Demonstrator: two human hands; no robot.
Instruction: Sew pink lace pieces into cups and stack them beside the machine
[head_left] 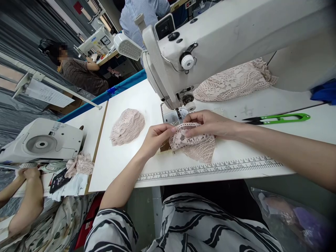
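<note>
Just in front of the sewing machine's needle area [179, 113], a pink lace piece [194, 140] is held between both hands. My left hand [160, 138] pinches its left edge between thumb and fingers. On the other side, my right hand [203, 124] grips the upper part, thumb on top and fingers behind. The lower part of the lace hangs over the white table. To the left lies a domed pink lace piece [127, 126]. Behind the machine head rests a longer stack of pink lace [233, 82].
Green-handled thread snips [278, 119] lie right of my right forearm. A printed ruler [210, 169] runs along the table's front edge. At left, a co-worker's hands [27, 173] are beside another sewing machine [42, 140]. A plastic bag [294, 217] sits below right. Other people work behind.
</note>
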